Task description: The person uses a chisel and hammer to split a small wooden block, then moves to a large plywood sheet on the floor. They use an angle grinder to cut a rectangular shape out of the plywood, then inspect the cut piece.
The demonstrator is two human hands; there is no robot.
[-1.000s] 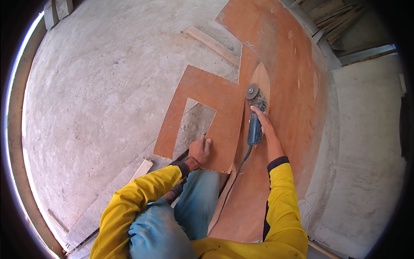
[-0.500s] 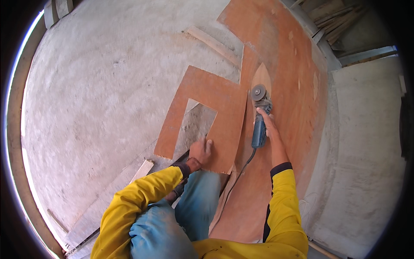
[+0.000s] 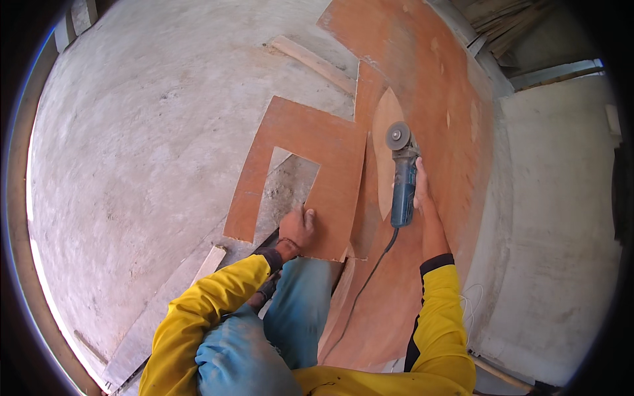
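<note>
- Nearest are the person's yellow sleeves (image 3: 198,317) and a bent knee in blue trousers (image 3: 277,330), low in the picture.
- The left hand (image 3: 297,228) lies flat, fingers together, pressing the near edge of a cut plywood piece (image 3: 310,142); its grip closes on nothing.
- That plywood piece is reddish-brown with a rectangular notch cut out of it, through which the concrete floor (image 3: 145,145) shows.
- The right hand (image 3: 419,188) has its grip clamped around the blue body of an angle grinder (image 3: 403,181), which points away from the person.
- The grinder's round disc (image 3: 397,136) sits at the far end of the tool, beyond the right hand, over a pale oval patch on the large plywood sheet (image 3: 436,79).
- A black cord (image 3: 370,277) runs from the grinder's near end back toward the person.
- The grinder lies just right of the notched piece, well apart from the left hand.
- Farther off, a pale wooden strip (image 3: 310,61) rests on the floor beside the large sheet.
</note>
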